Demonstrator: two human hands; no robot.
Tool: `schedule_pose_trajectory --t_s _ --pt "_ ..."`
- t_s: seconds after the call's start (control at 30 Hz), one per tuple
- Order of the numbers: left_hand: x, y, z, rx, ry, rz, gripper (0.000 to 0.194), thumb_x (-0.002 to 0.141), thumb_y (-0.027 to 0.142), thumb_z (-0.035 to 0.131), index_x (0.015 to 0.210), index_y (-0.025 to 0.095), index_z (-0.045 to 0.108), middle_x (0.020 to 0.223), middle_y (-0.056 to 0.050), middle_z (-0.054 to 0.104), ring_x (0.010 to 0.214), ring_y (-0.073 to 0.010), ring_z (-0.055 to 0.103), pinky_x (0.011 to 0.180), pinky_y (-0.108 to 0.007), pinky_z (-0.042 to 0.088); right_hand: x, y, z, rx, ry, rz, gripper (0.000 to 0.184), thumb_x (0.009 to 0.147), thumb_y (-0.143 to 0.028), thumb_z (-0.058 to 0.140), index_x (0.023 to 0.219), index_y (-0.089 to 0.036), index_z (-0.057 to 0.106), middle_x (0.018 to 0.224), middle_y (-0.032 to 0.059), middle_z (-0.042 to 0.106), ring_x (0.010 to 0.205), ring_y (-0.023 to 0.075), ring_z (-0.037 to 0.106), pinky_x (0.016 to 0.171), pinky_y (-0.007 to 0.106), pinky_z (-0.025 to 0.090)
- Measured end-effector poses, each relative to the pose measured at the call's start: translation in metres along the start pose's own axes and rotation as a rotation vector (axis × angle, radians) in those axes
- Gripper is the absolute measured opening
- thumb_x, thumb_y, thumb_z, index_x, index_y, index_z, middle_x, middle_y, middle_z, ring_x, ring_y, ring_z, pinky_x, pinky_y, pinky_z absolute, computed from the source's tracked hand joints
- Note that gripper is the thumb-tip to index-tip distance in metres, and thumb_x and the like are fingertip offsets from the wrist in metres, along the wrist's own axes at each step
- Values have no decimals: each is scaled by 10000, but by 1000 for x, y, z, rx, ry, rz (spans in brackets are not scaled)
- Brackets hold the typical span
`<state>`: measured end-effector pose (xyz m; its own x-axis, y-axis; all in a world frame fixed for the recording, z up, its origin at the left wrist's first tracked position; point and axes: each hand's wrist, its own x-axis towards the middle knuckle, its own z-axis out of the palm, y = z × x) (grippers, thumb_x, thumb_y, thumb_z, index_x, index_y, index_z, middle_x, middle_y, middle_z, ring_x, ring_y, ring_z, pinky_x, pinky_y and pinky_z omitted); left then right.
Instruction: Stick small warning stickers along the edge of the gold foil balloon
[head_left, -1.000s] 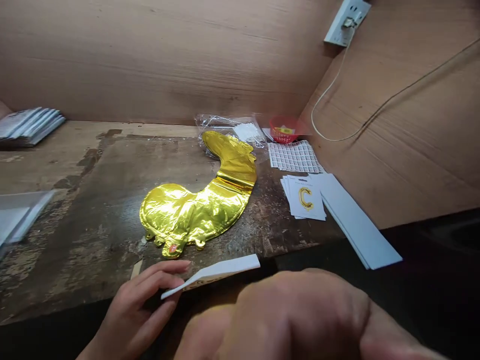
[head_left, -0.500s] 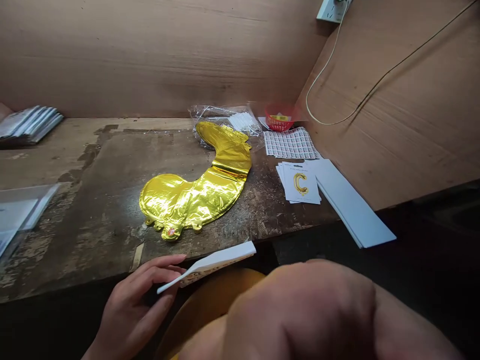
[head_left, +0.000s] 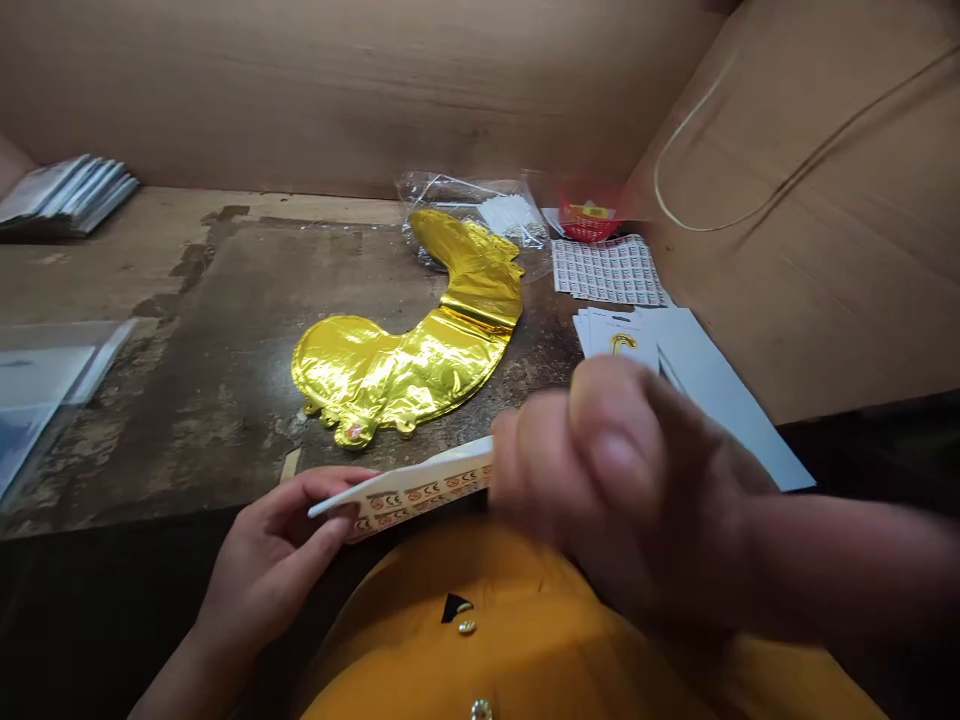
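My left hand pinches the left end of a white sticker sheet between thumb and fingers. Rows of small printed CE marks show on its near face. The sheet is held tilted at the table's front edge. By its right end is my right hand, closed and smeared by motion. Its curled fingers overlap the sheet's end, and whatever they hold is hidden. Beyond both hands a flat gold foil balloon, curved like a letter C, lies on the table.
White cards with a gold C lie at right, partly behind my right hand, beside white card strips. Further back are more sticker sheets, a red basket and a clear bag. At left are stacked packets and clear sleeves.
My right hand has moved from close to the camera out to the sheet's right end. The sheet has tilted so its printed face shows more. The view has shifted slightly.
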<state>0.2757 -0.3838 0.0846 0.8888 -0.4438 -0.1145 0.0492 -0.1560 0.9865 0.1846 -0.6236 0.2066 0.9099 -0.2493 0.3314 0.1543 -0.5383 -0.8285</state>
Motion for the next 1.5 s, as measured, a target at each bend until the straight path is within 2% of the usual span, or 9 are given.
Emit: schedule_pose_trajectory --t_s 0.13,0.27,0.4,0.53,0.7,0.9,1.1,1.27,1.5 --pt "4 -12 1 -307 46 -184 199 754 358 739 809 185 657 727 3 682 638 -134 612 584 -213 509 3 48 35 -56 100 -25 73 880 -310 556 877 -253 600 928 45 619 895 203 606 842 379 510" --pt "11 -14 7 -440 86 -265 241 723 365 767 793 165 654 691 6 673 612 -136 622 583 -231 526 -8 80 41 112 5 253 157 893 -381 557 910 -230 596 824 33 631 748 175 612 678 320 523" --pt "14 -12 14 -500 111 -298 295 701 397 784 842 166 666 704 4 689 605 -143 644 607 -257 557 -15 86 45 248 -136 388 204 796 -388 689 873 -220 603 801 21 641 705 158 618 643 288 529" --pt "11 -15 16 -532 99 -297 281 714 386 780 829 161 656 707 3 691 610 -148 657 609 -266 568 -13 93 55 160 -42 354 259 773 -363 714 964 -226 605 879 36 646 809 175 618 730 312 527" --pt "10 -20 15 -536 130 -302 290 712 388 779 853 165 657 722 0 693 631 -163 669 617 -286 577 -8 101 61 261 -139 390 243 805 -396 677 954 -220 601 903 52 674 813 184 642 747 334 539" --pt "12 -24 17 -579 135 -307 272 711 380 779 793 170 628 705 6 680 638 -176 673 618 -301 576 -7 103 62 254 -87 403 217 791 -382 689 892 -205 617 848 42 665 767 170 621 689 303 531" --pt "13 -24 16 -368 167 -205 310 766 434 724 865 152 641 770 -24 680 706 -167 654 651 -278 559 -4 98 59 374 -146 483 197 778 -364 709 736 -179 659 690 2 648 645 118 579 601 225 489" --pt "4 -11 11 -82 469 49 417 731 372 767 1065 206 580 912 -3 628 772 -112 620 679 -191 533 -1 98 58 489 -154 558 180 762 -362 737 764 -188 691 698 -1 686 620 106 598 579 198 502" --pt "-9 -8 20 -69 431 85 617 796 245 702 1348 259 427 694 55 618 605 -97 620 570 -173 545 -3 102 64 521 -165 583 191 746 -372 755 794 -194 704 715 15 716 650 142 649 611 234 549"
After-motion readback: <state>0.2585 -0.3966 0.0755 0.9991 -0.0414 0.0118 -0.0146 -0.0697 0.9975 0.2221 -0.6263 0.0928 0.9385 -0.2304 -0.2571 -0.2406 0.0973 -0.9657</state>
